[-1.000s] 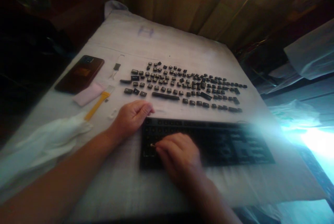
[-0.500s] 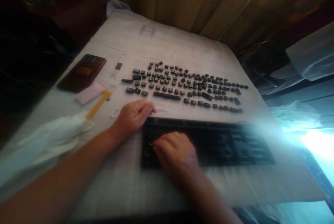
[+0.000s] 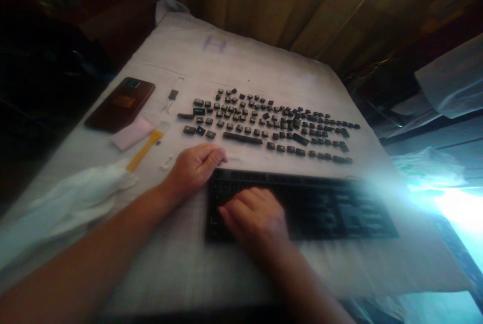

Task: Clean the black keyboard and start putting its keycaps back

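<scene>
A black keyboard base (image 3: 309, 213), its keycaps taken off, lies on the cloth-covered table in front of me. My left hand (image 3: 198, 163) is closed at the keyboard's far left corner, thumb against the curled fingers; what they hold, if anything, is hidden. Over the left part of the keyboard, my right hand (image 3: 256, 216) has its fingers pinched together and pointing left. Whatever sits between those fingertips is too small and blurred to name. Beyond the keyboard, loose black keycaps are laid out in rough rows, with the long space bar (image 3: 243, 138) nearest.
To the left lie a brown phone (image 3: 121, 105), a pink cloth (image 3: 134, 133), a yellow-handled brush (image 3: 144, 153) and a wire tool with a dark grip (image 3: 173, 94). A crumpled white cloth (image 3: 75, 203) rests beside my left forearm. Bright light comes from the right.
My right hand has shifted slightly up over the keyboard. A thin pale thing by its fingertips no longer shows. My left hand stays at the corner, and the whole view has moved a little.
</scene>
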A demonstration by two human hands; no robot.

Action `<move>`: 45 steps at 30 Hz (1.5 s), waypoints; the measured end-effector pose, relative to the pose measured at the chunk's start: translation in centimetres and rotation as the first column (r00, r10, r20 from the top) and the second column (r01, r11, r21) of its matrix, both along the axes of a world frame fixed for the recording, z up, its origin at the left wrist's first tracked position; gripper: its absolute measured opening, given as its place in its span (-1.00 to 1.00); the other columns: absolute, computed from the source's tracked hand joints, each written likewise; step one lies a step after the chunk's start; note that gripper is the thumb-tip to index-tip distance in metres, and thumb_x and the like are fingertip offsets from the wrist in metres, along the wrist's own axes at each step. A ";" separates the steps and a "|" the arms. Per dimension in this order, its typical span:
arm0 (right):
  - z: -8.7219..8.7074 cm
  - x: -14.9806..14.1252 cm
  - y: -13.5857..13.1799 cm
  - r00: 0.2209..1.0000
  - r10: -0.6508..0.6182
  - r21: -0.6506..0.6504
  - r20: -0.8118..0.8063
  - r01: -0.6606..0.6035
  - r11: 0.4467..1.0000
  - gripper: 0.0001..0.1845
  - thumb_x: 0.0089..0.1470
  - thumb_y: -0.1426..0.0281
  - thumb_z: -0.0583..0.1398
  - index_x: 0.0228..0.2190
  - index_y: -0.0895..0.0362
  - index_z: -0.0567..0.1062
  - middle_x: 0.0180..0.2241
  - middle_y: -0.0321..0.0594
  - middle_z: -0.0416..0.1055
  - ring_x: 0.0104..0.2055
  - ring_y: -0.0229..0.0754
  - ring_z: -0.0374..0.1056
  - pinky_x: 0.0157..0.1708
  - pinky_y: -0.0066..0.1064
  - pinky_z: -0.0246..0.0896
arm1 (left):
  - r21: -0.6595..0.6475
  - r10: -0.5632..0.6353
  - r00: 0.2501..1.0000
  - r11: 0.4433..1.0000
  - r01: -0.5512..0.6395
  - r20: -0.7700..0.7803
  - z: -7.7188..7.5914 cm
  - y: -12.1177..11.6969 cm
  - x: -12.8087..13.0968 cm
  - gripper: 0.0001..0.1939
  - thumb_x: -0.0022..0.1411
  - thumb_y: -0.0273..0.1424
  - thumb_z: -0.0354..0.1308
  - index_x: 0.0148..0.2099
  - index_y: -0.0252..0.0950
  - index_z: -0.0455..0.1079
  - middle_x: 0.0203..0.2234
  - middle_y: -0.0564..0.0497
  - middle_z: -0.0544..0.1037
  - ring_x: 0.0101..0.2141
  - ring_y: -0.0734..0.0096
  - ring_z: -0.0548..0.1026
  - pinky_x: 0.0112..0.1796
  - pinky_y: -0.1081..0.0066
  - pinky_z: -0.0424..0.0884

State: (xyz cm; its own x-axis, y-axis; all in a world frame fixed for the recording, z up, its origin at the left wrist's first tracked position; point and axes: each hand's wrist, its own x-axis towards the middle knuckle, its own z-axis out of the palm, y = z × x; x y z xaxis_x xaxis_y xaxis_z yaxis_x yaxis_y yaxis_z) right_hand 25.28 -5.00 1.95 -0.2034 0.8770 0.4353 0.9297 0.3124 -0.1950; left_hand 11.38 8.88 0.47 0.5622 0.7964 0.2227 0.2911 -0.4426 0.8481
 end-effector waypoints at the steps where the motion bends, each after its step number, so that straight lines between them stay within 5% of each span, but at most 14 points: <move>1: -0.1 0.0 0.0 1.000 -0.005 0.005 -0.003 0.005 1.000 -0.60 0.31 0.37 0.13 -0.59 0.08 0.42 -0.54 -0.27 0.37 -0.46 -0.20 0.19 -0.40 -0.28 -0.05 | 0.000 -0.002 1.000 1.000 0.002 -0.003 0.0 0.0 0.0 -0.58 0.37 -0.14 -0.06 -0.35 -0.24 0.49 -0.44 0.02 0.59 -0.41 0.36 0.51 -0.29 0.40 0.43; 20: -0.2 0.0 -0.5 0.994 0.016 -0.004 -0.105 -0.016 1.000 -0.77 0.28 0.45 0.16 -0.42 0.11 0.53 -0.41 -0.24 0.52 -0.40 -0.18 0.30 -0.38 -0.28 0.08 | 0.007 0.004 1.000 1.000 -0.004 0.009 -0.1 0.0 0.0 -0.59 0.38 -0.15 -0.04 -0.35 -0.24 0.50 -0.44 0.02 0.60 -0.41 0.37 0.52 -0.30 0.41 0.43; 30: 0.4 0.5 -2.4 0.958 -0.002 -0.022 -0.286 -0.005 1.000 -0.81 0.29 0.45 0.17 -0.38 0.14 0.52 -0.41 -0.24 0.50 -0.37 -0.21 0.34 -0.35 -0.35 0.15 | 0.016 -0.003 1.000 1.000 0.003 0.010 -0.2 0.0 -0.1 -0.59 0.39 -0.16 -0.04 -0.33 -0.27 0.51 -0.44 0.03 0.59 -0.41 0.39 0.52 -0.30 0.42 0.42; 45: -0.8 -0.4 -3.1 0.980 -0.013 0.011 -0.200 0.015 1.000 -0.75 0.31 0.43 0.14 -0.41 0.11 0.54 -0.44 -0.25 0.49 -0.40 -0.20 0.26 -0.38 -0.28 0.02 | 0.029 -0.008 1.000 1.000 0.007 0.024 -0.3 0.1 -0.1 -0.61 0.39 -0.19 -0.03 -0.34 -0.28 0.51 -0.46 0.04 0.58 -0.42 0.41 0.51 -0.29 0.43 0.41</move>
State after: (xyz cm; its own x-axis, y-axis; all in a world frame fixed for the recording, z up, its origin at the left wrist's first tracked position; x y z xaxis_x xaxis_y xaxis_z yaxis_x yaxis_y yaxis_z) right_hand 24.85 -8.06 1.13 -0.0992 0.8735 0.4765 0.8766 0.3034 -0.3736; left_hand 11.33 9.03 0.16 0.5627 0.7851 0.2587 0.2674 -0.4690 0.8417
